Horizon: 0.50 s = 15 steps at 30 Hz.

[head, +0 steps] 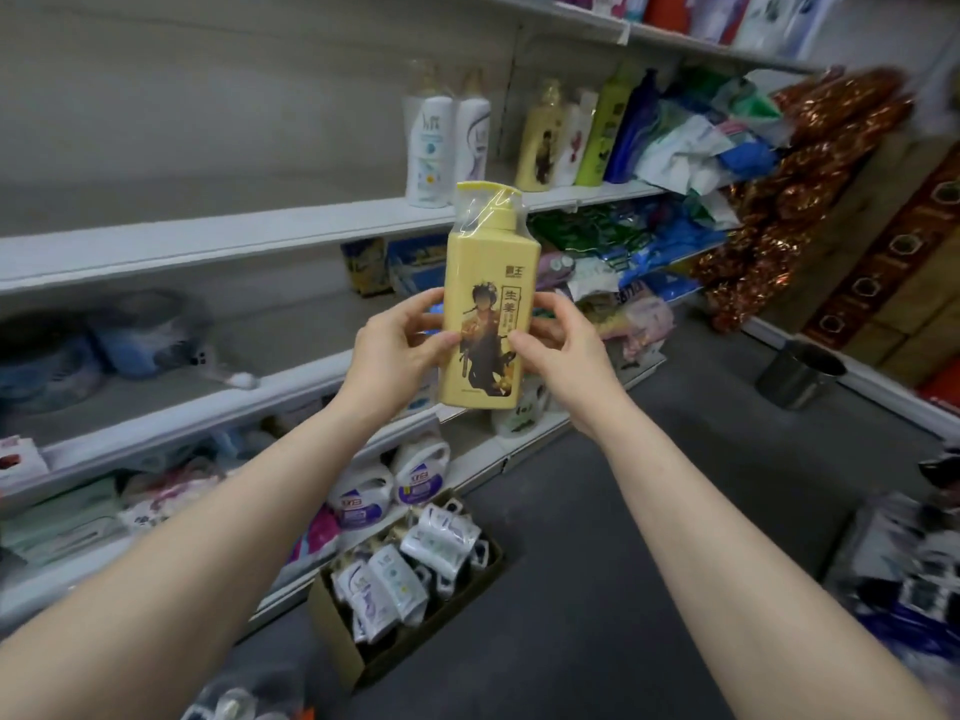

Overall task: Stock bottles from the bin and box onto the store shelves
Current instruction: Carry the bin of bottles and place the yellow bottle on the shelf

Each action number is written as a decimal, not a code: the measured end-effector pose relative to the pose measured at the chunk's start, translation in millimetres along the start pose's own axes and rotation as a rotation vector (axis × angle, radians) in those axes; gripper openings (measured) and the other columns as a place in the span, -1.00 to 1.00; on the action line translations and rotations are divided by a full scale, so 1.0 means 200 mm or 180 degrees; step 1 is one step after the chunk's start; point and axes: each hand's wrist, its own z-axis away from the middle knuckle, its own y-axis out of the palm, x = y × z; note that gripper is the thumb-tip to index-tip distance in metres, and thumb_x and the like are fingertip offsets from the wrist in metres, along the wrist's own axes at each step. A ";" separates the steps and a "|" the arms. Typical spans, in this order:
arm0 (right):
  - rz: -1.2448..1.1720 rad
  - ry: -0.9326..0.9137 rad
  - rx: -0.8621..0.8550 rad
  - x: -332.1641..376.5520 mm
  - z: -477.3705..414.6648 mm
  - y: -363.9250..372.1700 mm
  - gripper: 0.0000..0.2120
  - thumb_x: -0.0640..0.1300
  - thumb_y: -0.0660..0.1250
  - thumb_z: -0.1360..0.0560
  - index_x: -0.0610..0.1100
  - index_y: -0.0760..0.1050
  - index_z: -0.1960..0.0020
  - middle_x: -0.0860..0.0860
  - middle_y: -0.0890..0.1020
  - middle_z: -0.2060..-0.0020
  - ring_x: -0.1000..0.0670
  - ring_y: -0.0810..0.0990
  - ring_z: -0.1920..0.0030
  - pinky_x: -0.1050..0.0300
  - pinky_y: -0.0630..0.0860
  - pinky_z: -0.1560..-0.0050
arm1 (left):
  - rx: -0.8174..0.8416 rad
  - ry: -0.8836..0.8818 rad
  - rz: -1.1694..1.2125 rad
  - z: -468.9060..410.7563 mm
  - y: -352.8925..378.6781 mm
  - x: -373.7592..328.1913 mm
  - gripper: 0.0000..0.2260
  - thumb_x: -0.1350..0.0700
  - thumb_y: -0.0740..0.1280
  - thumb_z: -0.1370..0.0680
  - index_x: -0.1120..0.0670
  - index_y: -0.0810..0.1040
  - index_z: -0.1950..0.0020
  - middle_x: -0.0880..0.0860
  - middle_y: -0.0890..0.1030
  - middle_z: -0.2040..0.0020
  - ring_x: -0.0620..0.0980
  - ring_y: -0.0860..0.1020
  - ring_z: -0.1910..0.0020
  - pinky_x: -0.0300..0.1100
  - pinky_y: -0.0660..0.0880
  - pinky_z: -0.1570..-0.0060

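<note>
- Yellow bottle [485, 283]: held upright in mid-air before the shelves, label toward the camera, with clear film over the pump head [488, 205].
- Handling (judged): rigid, probably full and fairly heavy, with smooth sides. Grip the flat body, not the filmed pump.
- Left hand [395, 350], right hand [561, 350]: both hands clasp the bottle's opposite sides.
- Shelf [208, 246]: 1 matching bottle [537, 148] stands on it.
- Box [335, 628]: on the floor, holding white bottles.
</note>
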 end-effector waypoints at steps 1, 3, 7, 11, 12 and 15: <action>-0.0030 0.0004 -0.0024 -0.01 -0.03 -0.04 -0.59 -0.22 0.38 -0.54 -0.04 0.42 -0.35 0.03 0.66 -0.13 0.05 0.64 -0.14 -0.15 0.58 -0.21 | 0.0030 0.0004 0.0002 -0.04 0.04 0.00 -0.54 0.17 0.42 -0.54 -0.05 0.46 -0.42 -0.03 0.68 -0.08 -0.08 0.67 -0.02 0.02 0.62 -0.08; -0.0083 0.0018 -0.0082 -0.04 -0.10 -0.12 -0.59 -0.25 0.36 -0.55 -0.06 0.40 -0.37 0.01 0.65 -0.14 0.04 0.63 -0.15 -0.12 0.58 -0.22 | 0.0106 0.0035 0.0014 -0.14 0.12 -0.01 -0.54 0.16 0.43 -0.53 -0.07 0.47 -0.41 -0.03 0.68 -0.08 -0.07 0.66 -0.05 0.04 0.61 -0.10; -0.0042 0.0030 -0.0200 -0.09 -0.26 -0.24 -0.57 -0.25 0.36 -0.55 -0.08 0.38 -0.39 -0.01 0.65 -0.15 0.03 0.63 -0.16 -0.13 0.58 -0.20 | 0.0227 0.0107 0.0024 -0.34 0.25 0.00 -0.55 0.15 0.43 -0.52 -0.07 0.49 -0.40 -0.03 0.69 -0.06 -0.06 0.66 -0.04 0.04 0.60 -0.12; -0.0040 0.0016 -0.0343 -0.15 -0.46 -0.34 -0.55 -0.22 0.37 -0.54 -0.07 0.38 -0.39 -0.03 0.65 -0.17 0.00 0.63 -0.17 -0.16 0.58 -0.20 | 0.0346 0.0247 0.0039 -0.58 0.36 0.03 -0.56 0.11 0.43 -0.53 -0.10 0.49 -0.39 -0.04 0.69 -0.07 -0.03 0.67 -0.04 0.06 0.60 -0.10; -0.0053 -0.0002 -0.0392 -0.16 -0.51 -0.37 -0.55 -0.21 0.38 -0.54 -0.07 0.38 -0.39 -0.03 0.65 -0.17 0.00 0.63 -0.18 -0.18 0.58 -0.20 | 0.0377 0.0290 0.0009 -0.64 0.39 0.03 -0.56 0.10 0.43 -0.52 -0.12 0.49 -0.39 -0.04 0.69 -0.07 -0.03 0.67 -0.04 0.07 0.60 -0.10; -0.0057 -0.0008 -0.0525 -0.20 -0.66 -0.44 -0.58 -0.26 0.36 -0.54 -0.08 0.39 -0.37 -0.04 0.66 -0.14 0.00 0.64 -0.16 -0.16 0.58 -0.20 | 0.0446 0.0370 0.0012 -0.83 0.47 0.05 -0.57 0.10 0.43 -0.53 -0.18 0.50 -0.37 -0.05 0.69 -0.07 -0.03 0.65 -0.07 0.07 0.59 -0.11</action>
